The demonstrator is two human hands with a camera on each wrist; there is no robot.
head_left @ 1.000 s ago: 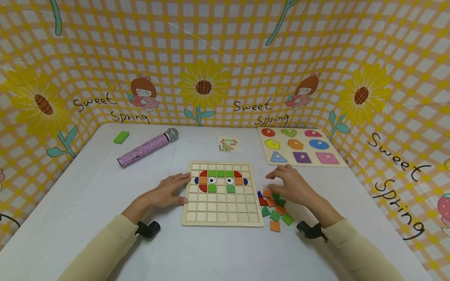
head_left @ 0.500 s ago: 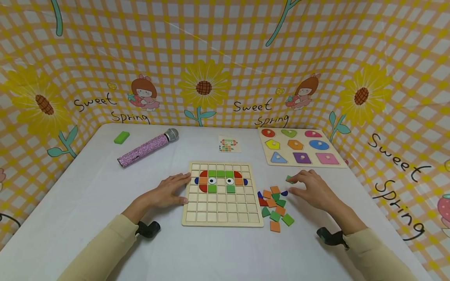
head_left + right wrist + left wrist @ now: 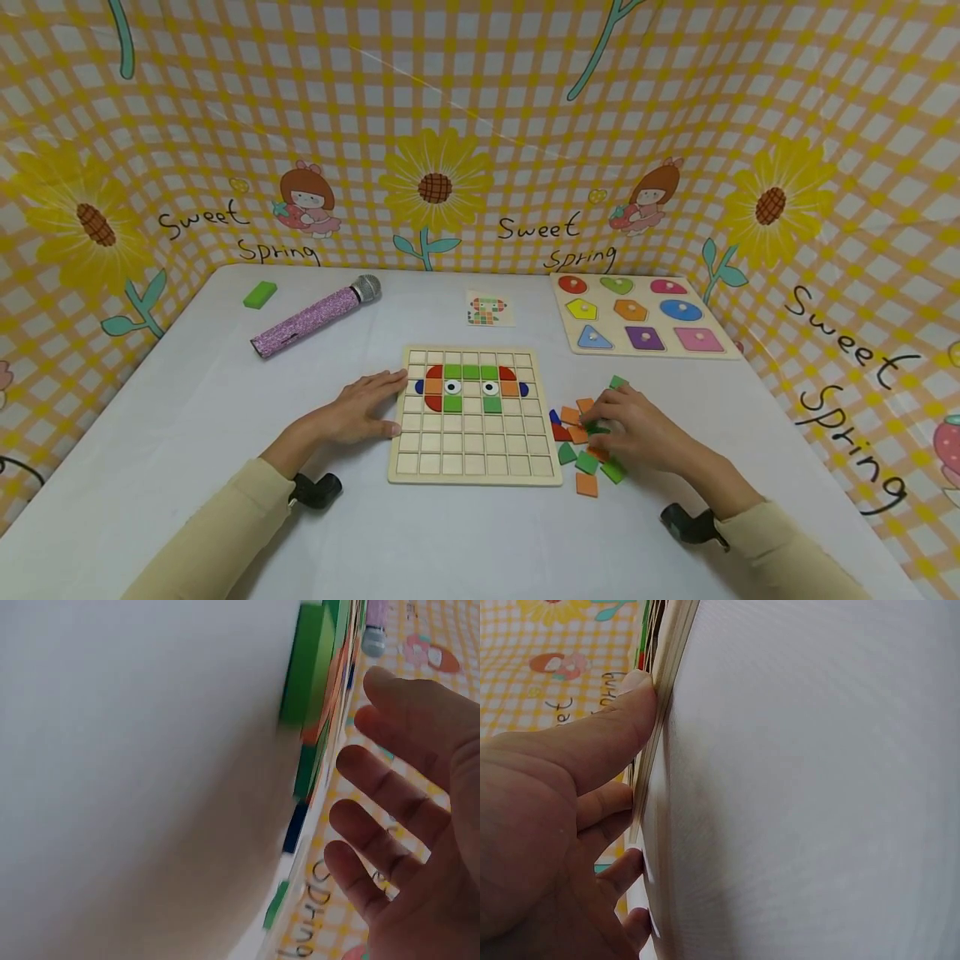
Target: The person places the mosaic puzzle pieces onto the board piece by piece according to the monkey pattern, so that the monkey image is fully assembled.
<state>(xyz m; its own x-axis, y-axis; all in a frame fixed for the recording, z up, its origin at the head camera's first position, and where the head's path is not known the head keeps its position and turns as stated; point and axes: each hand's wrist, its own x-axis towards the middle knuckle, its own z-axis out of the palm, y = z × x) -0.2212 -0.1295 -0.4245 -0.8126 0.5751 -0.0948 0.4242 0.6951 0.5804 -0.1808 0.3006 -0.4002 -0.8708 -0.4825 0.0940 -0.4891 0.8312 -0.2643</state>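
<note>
A wooden grid board lies flat in the head view, with red, orange, green and blue pieces and two eye pieces set in its upper part. My left hand rests at its left side, fingertips and thumb at the edge; the left wrist view shows the thumb against that edge. Right of the board, my right hand is over a loose heap of coloured tiles, covering some of them. In the right wrist view its fingers are loosely bent and hold nothing. A green piece lies just beyond this hand.
Behind the board lies a small pattern card. A knobbed shape puzzle sits at the back right. At the back left are a glittery pink microphone and a green block. An orange square is nearest the front.
My right hand moved right from the heap, pinching a small green piece half a second ago. It has let that piece go and come back left over the heap. The left hand stays put.
</note>
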